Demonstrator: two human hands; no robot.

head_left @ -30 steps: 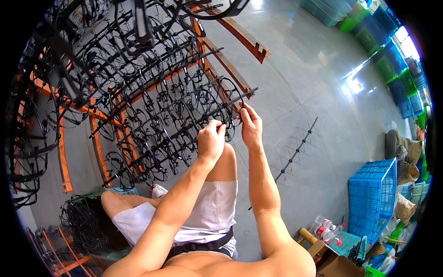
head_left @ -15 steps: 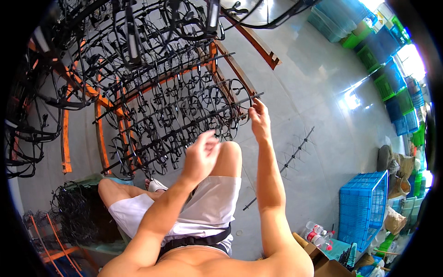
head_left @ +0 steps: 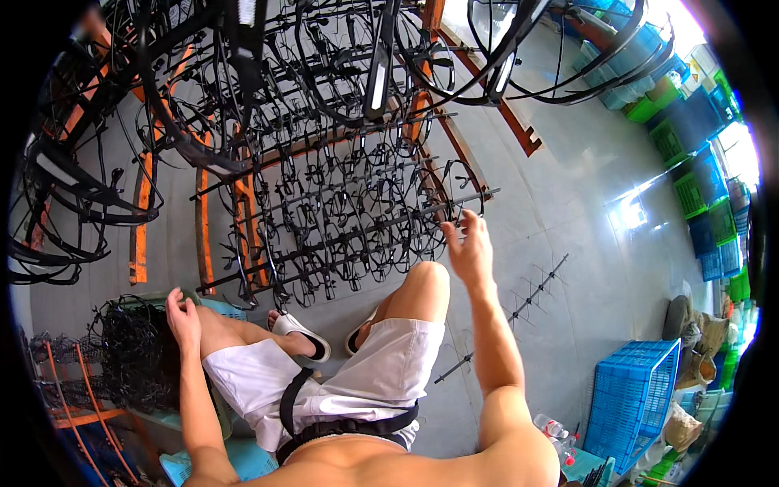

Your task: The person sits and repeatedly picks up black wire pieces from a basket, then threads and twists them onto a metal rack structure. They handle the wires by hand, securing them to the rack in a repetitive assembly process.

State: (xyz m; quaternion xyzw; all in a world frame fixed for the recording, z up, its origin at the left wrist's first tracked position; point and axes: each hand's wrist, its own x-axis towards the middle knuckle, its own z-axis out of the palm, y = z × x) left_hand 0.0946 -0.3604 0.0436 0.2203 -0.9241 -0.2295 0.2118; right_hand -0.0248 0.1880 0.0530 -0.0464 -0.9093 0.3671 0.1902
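Left hand [head_left: 185, 323]: fingers loosely parted; black tangle [head_left: 134, 351] at its eight o'clock.
Right hand [head_left: 471, 253]: fingers wide; black rod [head_left: 480, 196] at its twelve o'clock.

The person wears loose white shorts [head_left: 385, 349], creased and bunched at the lap, with wide legs whose straight hems end just above the knees. A broad black belt [head_left: 357, 426] circles the waist, a thin pale edge lying along it, and a black strap [head_left: 292, 398] of similar flat band runs from it across the shorts near the left thigh. The torso [head_left: 349, 465], shoulders and arms are bare, as are both the left hand [head_left: 187, 322] and the right hand [head_left: 469, 253]. Below the bare knees sit white slippers [head_left: 285, 325]; the left one is open at the toes, pale-rimmed, with a dark patch toward the heel
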